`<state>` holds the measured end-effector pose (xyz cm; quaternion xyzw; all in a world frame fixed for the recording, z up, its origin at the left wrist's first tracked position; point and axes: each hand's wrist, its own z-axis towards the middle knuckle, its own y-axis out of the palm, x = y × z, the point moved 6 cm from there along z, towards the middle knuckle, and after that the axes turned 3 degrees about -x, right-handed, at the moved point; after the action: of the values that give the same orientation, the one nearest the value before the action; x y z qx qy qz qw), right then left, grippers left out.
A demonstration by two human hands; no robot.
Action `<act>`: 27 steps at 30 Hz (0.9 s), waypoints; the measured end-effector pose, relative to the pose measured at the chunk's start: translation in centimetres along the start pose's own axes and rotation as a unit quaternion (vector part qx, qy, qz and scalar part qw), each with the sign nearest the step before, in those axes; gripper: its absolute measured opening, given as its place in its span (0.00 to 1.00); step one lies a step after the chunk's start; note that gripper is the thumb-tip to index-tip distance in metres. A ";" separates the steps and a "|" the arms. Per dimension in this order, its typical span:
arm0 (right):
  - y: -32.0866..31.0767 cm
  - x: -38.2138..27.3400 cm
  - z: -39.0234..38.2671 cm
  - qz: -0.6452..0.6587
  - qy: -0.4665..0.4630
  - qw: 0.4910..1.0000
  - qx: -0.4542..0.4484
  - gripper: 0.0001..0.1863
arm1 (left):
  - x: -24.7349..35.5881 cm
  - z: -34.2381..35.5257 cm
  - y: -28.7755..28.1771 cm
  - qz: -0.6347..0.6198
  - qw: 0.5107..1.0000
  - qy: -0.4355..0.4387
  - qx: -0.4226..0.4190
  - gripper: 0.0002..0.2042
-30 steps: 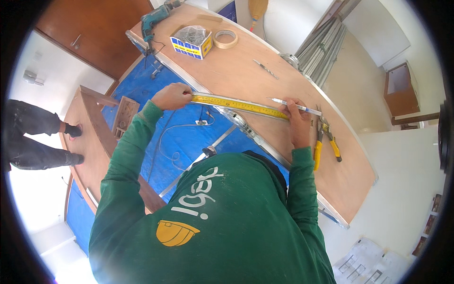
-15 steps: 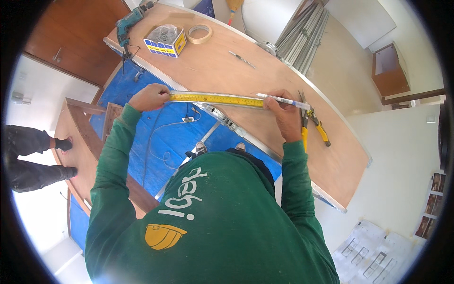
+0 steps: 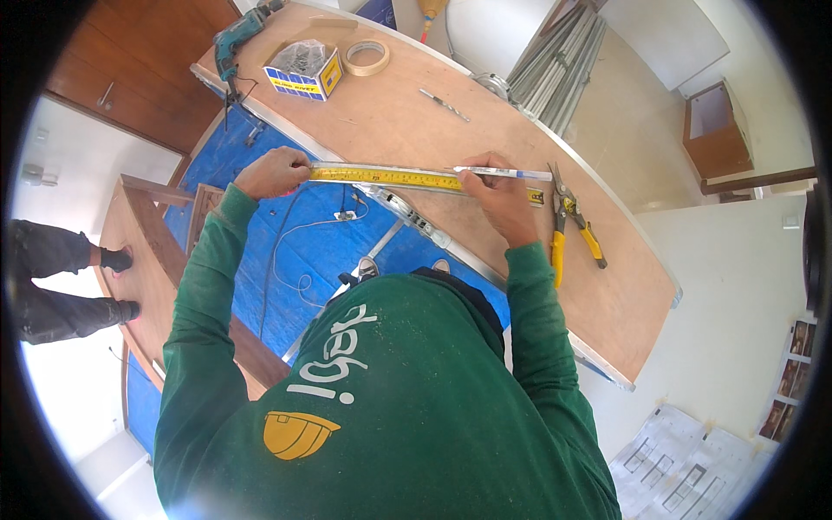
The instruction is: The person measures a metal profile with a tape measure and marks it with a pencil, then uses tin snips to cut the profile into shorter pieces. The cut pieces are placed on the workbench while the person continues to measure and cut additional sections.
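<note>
My left hand pinches the left end of a yellow tape measure lying along a metal strip, over the near edge of the plywood board. My right hand grips a slim white pen, its tip pointing left over the tape, with thumb and fingers at the tape near its right part. Just right of that hand lie tin snips and another yellow-handled tool. A drill bit lies farther back.
At the back left are a teal drill, a box of rivets and a tape roll. Metal channels lie beyond the board. At left, another person's legs stand on a wooden piece. A cord crosses the blue sheet.
My right hand has moved left along the tape with the pen, uncovering the tape's right end. The view has shifted slightly between the first frame and now.
</note>
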<state>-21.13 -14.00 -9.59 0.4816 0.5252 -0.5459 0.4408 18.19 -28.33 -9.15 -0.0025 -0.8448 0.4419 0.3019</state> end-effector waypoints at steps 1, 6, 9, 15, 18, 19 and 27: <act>0.2 0.2 0.3 -0.015 0.002 1.000 0.000 0.10 | 0.6 -0.1 -0.2 -0.004 1.000 -0.014 -0.011 0.19; 1.5 0.0 1.1 -0.054 0.005 0.999 0.005 0.12 | 0.6 -0.3 -0.3 0.000 1.000 -0.002 -0.007 0.20; 1.8 1.5 1.2 -0.047 -0.001 0.999 0.026 0.12 | 0.3 -0.1 -0.1 0.011 1.000 0.016 0.004 0.20; 2.0 1.8 1.4 -0.084 0.011 0.996 0.028 0.10 | 0.9 -0.1 -0.3 -0.011 1.000 -0.015 -0.023 0.21; 2.1 1.2 1.3 -0.096 0.027 0.995 0.023 0.11 | 0.7 -0.1 -0.3 -0.009 1.000 -0.006 -0.012 0.21; 2.1 1.1 1.3 -0.102 0.026 0.994 0.023 0.12 | 0.8 -0.1 -0.3 -0.009 1.000 0.000 -0.010 0.21; 2.3 0.4 1.3 -0.144 -0.016 0.989 0.027 0.12 | 1.1 -0.3 -0.5 -0.016 1.000 -0.005 -0.019 0.21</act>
<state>-18.98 -15.43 -10.30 0.4039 0.5671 -0.6250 0.3531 17.54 -28.14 -8.05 0.0077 -0.8547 0.4204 0.3044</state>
